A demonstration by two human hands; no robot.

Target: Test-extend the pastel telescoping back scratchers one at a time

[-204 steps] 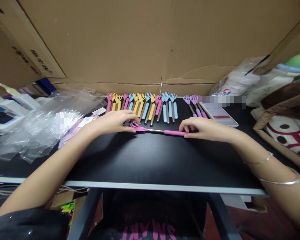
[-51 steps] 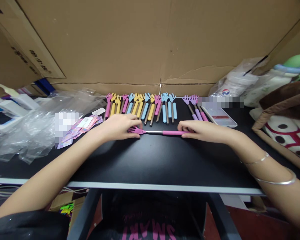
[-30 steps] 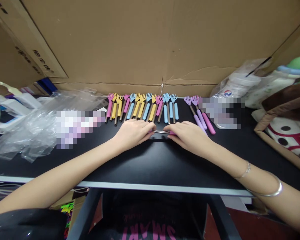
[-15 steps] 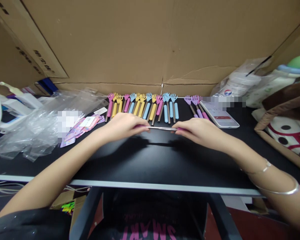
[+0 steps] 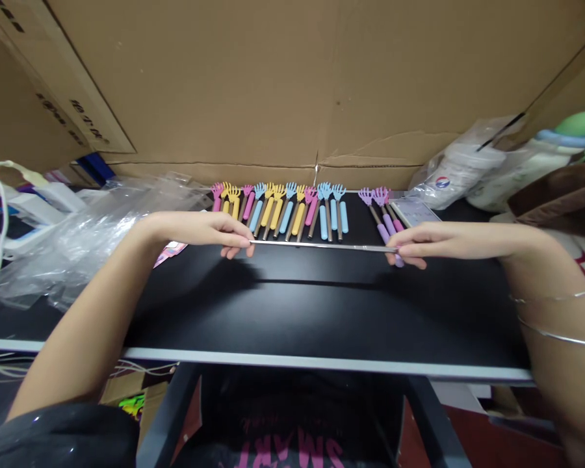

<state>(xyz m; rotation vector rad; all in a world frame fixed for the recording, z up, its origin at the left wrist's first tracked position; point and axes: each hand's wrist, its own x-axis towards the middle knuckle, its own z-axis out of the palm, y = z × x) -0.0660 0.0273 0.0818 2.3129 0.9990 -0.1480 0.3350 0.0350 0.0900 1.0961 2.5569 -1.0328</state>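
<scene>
- Silver metal rod (image 5: 316,245), pretty long and nearly level, held up off the black tabletop (image 5: 292,325) with a thin shadow under it
- Left hand (image 5: 197,229) has one end pinched between thumb and fingers, right hand (image 5: 451,240) pinches the other end, so both hands are gripping it and hiding the tips
- Row of pink, yellow and blue back scratchers (image 5: 286,217) lies just behind the rod, claws toward the cardboard wall (image 5: 292,84)
- Smaller bunch of purple and pink scratchers (image 5: 389,223) sits partly behind the right hand, phone (image 5: 416,212) right beside it
- Clear plastic bags (image 5: 92,240) are heaped over on the left
</scene>
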